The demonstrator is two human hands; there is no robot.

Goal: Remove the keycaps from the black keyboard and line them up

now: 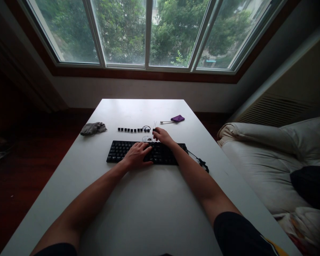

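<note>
A black keyboard point(118, 151) lies across the white table. My left hand point(137, 154) rests flat on its middle, fingers spread over the keys. Above the keyboard's back edge, my right hand point(161, 136) is closed in a pinch on a small black keycap point(154, 130). Thin wires point(154, 123) stick up beside those fingertips; what they belong to is too fine to make out. Behind the keyboard runs a row of several loose black keycaps point(128, 130), with a dark wire ring point(146, 127) at its right end. Between row and keyboard sits a small clear round item point(147, 139).
A crumpled grey cloth point(93, 128) lies at the table's left edge. To the back right are a folded purple cloth point(177, 118) and a thin stick or brush point(166, 122). The keyboard's cable point(202, 163) is bundled at right. A pale sofa point(261, 160) flanks the table.
</note>
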